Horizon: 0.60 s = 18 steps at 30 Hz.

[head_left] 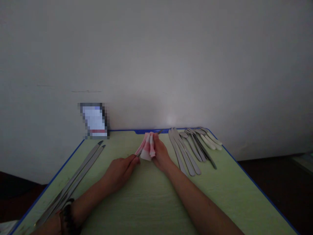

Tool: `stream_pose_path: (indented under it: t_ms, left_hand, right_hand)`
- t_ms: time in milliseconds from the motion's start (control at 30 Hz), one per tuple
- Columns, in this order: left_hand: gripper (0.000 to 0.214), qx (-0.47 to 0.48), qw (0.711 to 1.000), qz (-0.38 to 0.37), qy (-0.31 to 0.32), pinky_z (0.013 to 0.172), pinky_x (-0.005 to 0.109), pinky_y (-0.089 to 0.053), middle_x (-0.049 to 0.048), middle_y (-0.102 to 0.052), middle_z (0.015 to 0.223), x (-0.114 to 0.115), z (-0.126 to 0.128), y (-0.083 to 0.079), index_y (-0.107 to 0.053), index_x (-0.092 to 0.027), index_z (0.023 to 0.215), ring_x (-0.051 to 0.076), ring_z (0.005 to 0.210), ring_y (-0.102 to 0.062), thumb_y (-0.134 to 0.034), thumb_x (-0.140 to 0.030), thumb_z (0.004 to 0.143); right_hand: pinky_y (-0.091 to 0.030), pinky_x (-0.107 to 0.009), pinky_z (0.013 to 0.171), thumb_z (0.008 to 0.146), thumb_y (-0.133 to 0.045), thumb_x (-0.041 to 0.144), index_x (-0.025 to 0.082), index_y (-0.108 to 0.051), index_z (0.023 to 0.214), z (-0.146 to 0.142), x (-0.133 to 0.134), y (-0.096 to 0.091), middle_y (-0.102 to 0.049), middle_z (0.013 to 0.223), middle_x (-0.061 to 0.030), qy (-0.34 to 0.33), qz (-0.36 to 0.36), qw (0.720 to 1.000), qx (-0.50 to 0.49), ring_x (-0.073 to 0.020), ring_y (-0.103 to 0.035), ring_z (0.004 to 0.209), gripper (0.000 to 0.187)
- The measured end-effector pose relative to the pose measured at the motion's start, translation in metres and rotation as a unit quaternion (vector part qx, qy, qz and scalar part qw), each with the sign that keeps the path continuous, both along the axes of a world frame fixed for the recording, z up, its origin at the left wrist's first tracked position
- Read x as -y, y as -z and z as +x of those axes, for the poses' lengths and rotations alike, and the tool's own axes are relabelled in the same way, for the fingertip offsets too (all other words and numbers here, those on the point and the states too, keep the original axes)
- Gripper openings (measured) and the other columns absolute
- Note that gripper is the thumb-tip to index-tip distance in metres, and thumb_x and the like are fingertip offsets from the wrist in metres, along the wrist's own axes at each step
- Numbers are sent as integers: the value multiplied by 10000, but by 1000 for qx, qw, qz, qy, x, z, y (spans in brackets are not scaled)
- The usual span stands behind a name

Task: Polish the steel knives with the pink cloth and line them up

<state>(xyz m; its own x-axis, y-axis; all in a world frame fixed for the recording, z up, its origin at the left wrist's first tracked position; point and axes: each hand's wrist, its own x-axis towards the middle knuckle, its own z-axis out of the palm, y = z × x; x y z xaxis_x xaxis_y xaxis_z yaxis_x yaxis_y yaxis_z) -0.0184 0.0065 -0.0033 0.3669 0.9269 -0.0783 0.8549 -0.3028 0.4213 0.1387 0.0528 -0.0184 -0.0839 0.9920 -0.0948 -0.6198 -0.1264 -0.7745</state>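
My left hand [124,169] is closed around the handle end of a metal table knife, held slanting up to the right above the table. A pink and white cloth [147,148] is folded around the middle of that piece. My right hand [160,152] grips the cloth, its fingers pressing it onto the metal. Beyond my right fingers pokes the pointed tip of the knife [160,132]. Most of the blade is hidden under the cloth and fingers.
Two long knives [84,169] lie along the table's left side. At the right are three table knives [183,153], several spoons and forks [195,145], and white-handled pieces [209,142]. A blurred phone-like screen [94,117] stands at the back left. The green table [137,205] has a blue edge against a wall.
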Motion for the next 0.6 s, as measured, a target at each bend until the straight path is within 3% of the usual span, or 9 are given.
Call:
stream_pose_path:
  t_ms: [167,367,467,600]
  left_hand:
    - [422,8,1000,9,-7,672,288,-417,51,-683,729,0,0,4,-607,-203,962,214,687,-656,-211,-350,957]
    - [399,5,1000,16,21,592,260,-364,24,-610,619,0,1,3,-577,-203,814,182,583,-607,-246,-379,949]
    - [387,13,999,11,27,560,254,-331,3,-562,575,1,1,2,-566,-205,771,160,529,-564,-274,-395,940]
    - [390,34,999,7,23,536,250,-310,-19,-494,532,2,1,2,-533,-206,724,145,486,-509,-274,-410,931]
  right_hand:
    - [-361,-214,513,626,-756,508,177,-596,742,-1,0,3,-554,583,47,-2,16,998,55,-88,-439,521,386]
    - [-333,-210,448,639,-737,548,199,-501,598,4,-7,0,-410,426,82,73,-39,995,-58,-81,-351,430,423]
    - [-359,-214,454,672,-728,524,203,-509,623,8,-13,-2,-442,448,77,102,-55,987,-109,-84,-371,429,391]
    - [-372,-208,471,639,-745,541,191,-526,621,9,-12,-2,-468,467,69,72,-45,991,-102,-83,-405,460,413]
